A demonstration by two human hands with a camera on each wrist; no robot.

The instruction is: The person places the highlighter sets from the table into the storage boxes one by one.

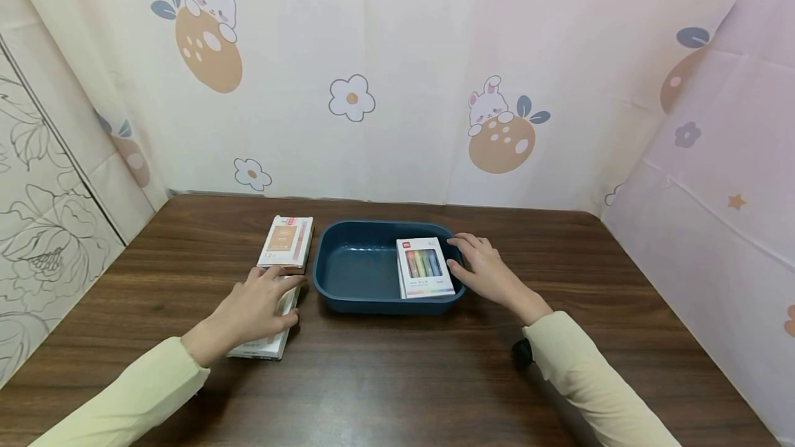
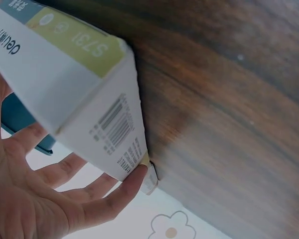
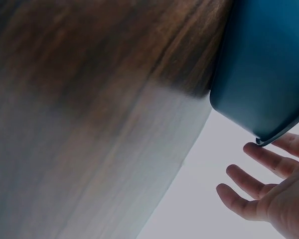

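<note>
My left hand (image 1: 257, 302) lies over a white box (image 1: 273, 345) left of a blue plastic basin (image 1: 354, 305). In the left wrist view its fingers are spread beside this white box (image 2: 107, 132), which has a green band and a barcode, and one fingertip touches the box's edge. My right hand (image 1: 491, 271) is at the basin's right end, fingertips by the rim, fingers loosely extended. The right wrist view shows those fingers (image 3: 246, 181) beside the basin (image 3: 269, 64). Inside the basin, toward the right, leans a white box of colouring sticks (image 1: 425, 267).
Behind the left hand another white box (image 1: 287, 243) with an orange-brown panel lies on the dark wooden table (image 1: 397, 385). A printed curtain (image 1: 416, 74) hangs along the table's back, with more cloth at the right. A black object (image 1: 522, 354) shows by the right cuff.
</note>
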